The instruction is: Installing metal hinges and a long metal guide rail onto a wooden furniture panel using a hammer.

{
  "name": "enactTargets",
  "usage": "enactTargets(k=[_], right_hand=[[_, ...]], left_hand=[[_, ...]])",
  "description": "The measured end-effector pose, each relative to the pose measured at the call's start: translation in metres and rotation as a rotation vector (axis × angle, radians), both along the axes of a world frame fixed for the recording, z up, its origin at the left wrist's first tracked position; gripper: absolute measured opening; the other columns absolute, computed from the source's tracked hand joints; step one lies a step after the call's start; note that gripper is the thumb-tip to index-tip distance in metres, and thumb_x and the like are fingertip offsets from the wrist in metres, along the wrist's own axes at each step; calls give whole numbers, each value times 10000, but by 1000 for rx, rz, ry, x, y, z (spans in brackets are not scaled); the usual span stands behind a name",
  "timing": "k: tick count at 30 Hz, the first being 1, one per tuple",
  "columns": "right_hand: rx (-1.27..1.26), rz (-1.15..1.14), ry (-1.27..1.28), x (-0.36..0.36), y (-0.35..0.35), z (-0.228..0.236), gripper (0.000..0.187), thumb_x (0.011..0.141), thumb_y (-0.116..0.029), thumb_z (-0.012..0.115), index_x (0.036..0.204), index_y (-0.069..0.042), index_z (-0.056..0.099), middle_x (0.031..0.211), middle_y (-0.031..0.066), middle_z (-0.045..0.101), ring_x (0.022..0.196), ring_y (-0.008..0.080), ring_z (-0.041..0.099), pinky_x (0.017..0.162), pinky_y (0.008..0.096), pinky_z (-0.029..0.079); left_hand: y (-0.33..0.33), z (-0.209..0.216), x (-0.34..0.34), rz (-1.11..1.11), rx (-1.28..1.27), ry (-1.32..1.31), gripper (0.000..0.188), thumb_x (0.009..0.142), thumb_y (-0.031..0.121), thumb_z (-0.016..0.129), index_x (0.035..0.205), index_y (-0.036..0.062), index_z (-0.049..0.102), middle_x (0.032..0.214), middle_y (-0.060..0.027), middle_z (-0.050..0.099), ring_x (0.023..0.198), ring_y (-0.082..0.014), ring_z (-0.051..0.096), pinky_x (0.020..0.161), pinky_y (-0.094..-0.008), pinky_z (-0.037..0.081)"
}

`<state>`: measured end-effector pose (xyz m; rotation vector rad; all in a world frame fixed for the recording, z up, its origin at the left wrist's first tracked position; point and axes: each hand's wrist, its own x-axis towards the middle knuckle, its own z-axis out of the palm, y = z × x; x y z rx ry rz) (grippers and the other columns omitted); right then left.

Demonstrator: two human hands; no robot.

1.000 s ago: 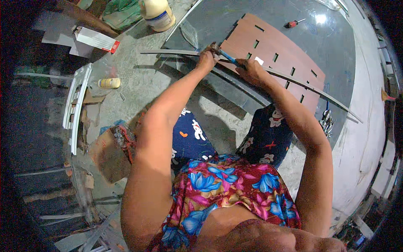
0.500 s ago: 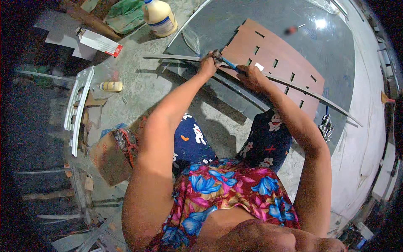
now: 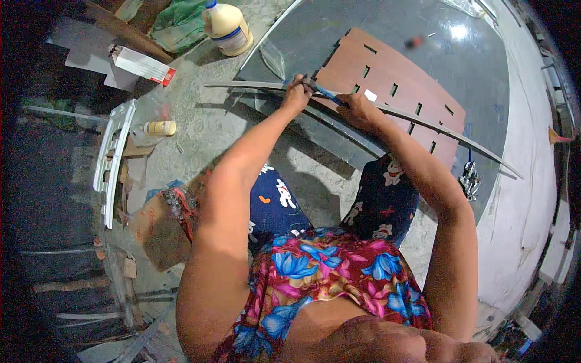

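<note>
A long, thin grey strip [image 3: 481, 148] lies across the near edge of a brown slotted board [image 3: 378, 75], its left end sticking out past the board. My left hand [image 3: 295, 98] is closed round the strip near the board's left corner. My right hand [image 3: 361, 113] grips the blue handle of a hammer [image 3: 327, 94]. The dark hammer head is right beside my left fingers, at the strip; whether it touches the strip cannot be made out. A small white piece [image 3: 371, 95] lies on the board near my right hand.
The board rests on a dark grey film-covered surface [image 3: 302, 42]. On it are a blurred red-handled tool [image 3: 414, 42] and shiny metal pieces [image 3: 469, 181]. At left stand a large cream-coloured jug [image 3: 229, 27], a small bottle [image 3: 160, 127], a white-red box [image 3: 140, 65] and a cardboard box [image 3: 158, 227].
Both hands, the hammer and the strip keep nearly the same places. The whole view has shifted only slightly.
</note>
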<state>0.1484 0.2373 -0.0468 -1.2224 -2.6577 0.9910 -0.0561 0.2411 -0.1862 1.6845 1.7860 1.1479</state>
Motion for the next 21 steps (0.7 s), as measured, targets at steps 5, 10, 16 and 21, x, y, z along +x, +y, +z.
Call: enactTargets(k=[5,10,16,21], right_hand=[[51,56,38,-14,0,-1,245,799,-124,535,1000,10,576,702,218,584,610,315,559,608,406,438],[-34,-3,69,-6,2,0,224,812,-138,529,986,-7,582,670,189,577,596,256,568,588,393,440],[23,42,142,-7,-2,-6,211,837,-163,515,935,12,580,612,100,565,530,197,539,506,339,429],[-23,66,72,-22,-5,4,198,841,-146,516,943,11,579,591,56,534,476,141,494,431,296,394]], left_hand=[[-1,3,-23,13,173,139,175,716,22,598,880,8,540,765,-136,576,721,-273,590,647,-373,465],[-4,12,-9,73,-126,180,152,745,64,579,887,13,562,829,-157,599,776,-317,593,695,-381,478],[-6,-6,-13,41,96,178,175,762,9,509,922,-15,577,813,-136,589,723,-295,582,689,-355,475],[-3,-21,-37,24,146,-39,74,753,7,531,808,5,481,810,-203,552,809,-386,545,697,-431,423]])
